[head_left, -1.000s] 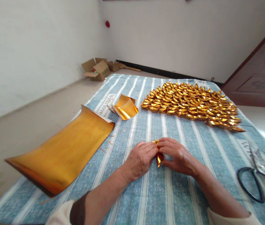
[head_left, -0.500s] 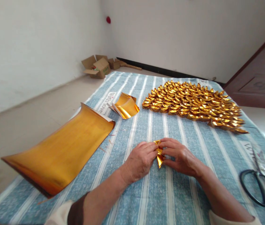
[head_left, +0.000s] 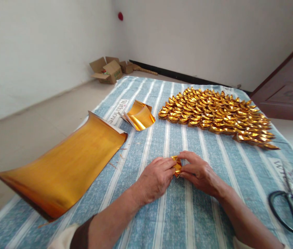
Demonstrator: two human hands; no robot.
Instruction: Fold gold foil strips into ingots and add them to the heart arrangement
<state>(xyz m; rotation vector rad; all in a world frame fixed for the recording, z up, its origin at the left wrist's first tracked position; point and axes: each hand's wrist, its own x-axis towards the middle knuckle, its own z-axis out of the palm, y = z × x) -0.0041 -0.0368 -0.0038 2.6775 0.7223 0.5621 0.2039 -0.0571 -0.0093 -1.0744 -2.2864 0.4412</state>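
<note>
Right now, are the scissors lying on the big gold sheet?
No, the scissors lie on the striped cloth at the right edge, far from the gold sheet.

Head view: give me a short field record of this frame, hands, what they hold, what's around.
left hand: pinching the small gold foil piece
right hand: pinching the same piece from the other side
surface: blue striped cloth
far right: folded gold ingots laid in rows
left: large gold foil sheet, curled, overhanging the edge
behind it: small foil stack
right edge: black scissors
floor corner: cardboard boxes
</note>
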